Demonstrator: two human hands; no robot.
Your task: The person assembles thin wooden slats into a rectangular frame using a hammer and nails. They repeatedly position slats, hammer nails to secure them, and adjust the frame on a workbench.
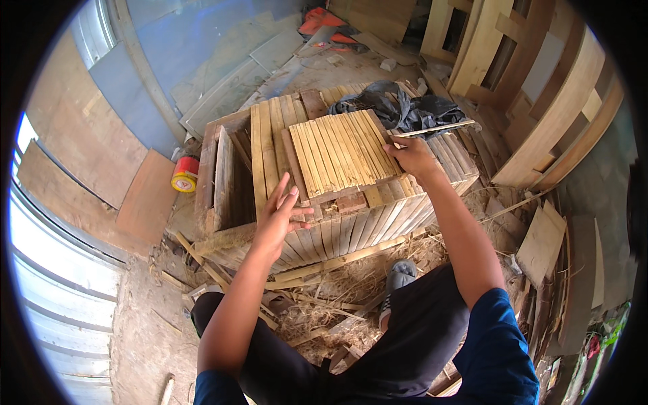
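L hand (275, 219) mid-frame, a bit L of centre: open, fingers loosely spread, nothing in it. Fingertips just beside lower L corner of slat panel (344, 152); contact there unclear. R hand (415, 158), R of centre: part open, thumb & fingers at panel's R edge, looks to be touching; can't tell if it's a firm grip.

Panel sits approx. centre, upper half of frame: row of narrow pale-yellow strips side by side, darker wood strip (296, 164) along L edge. Lies on top of big slatted box (351, 233), made of weathered strips, open cavity (236, 179) at its L end. Small reddish-brown block (352, 202) just below panel's lower edge, on box.

Crumpled black plastic (398, 104) on box, beyond panel, up & R; thin pale stick (439, 128) by it, near R hand.

Surroundings: red/yellow can (184, 175) on its side, L of box. Orange-red cloth (320, 23) w/ dark stuff, top centre. Wood frames (533, 88) upright, upper R. Corrugated metal (71, 331), lower L. Floor below box covered w/ shavings & scraps (324, 304); grey shoe (401, 275) among them, approx. lower centre. Loose board (542, 244) leaning, R side.
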